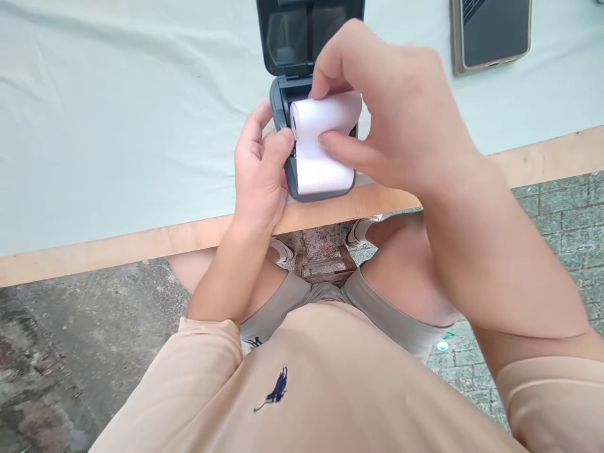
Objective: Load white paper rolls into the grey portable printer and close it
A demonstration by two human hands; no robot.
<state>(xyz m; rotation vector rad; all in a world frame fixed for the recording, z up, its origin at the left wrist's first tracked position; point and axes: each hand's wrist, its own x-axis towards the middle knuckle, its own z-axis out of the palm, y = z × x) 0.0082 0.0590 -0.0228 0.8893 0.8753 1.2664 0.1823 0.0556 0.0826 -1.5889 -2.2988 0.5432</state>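
Along the near side of the desk point(202, 236), the bare wooden edge runs at a slant, climbing to the right, and right up against it we have the dark blue-grey plastic box with rounded corners point(325, 197), its front end above the wood; whether it rests or is held up, I can't tell. Plenty of room to the left, where the pale, wrinkled cloth point(141, 126) spreads wide and bare!

Now the hands: the left hand point(261, 160) is clamped on the box's left wall, fingers outside, thumb over the rim beside the roll's end. From the right, the right hand point(396, 113) arches over, wrist bent, pinching the smooth white paper roll point(311, 119), fingers curled on top and thumb against the front. That roll sits inside the box, its loose flap hanging over the front.

Behind it, the glossy dark hinged lid point(311, 38) stands swung back, walling off the far side. Farther right, well apart from the hands, lies the black-screened phone in a beige-edged case point(495, 31).
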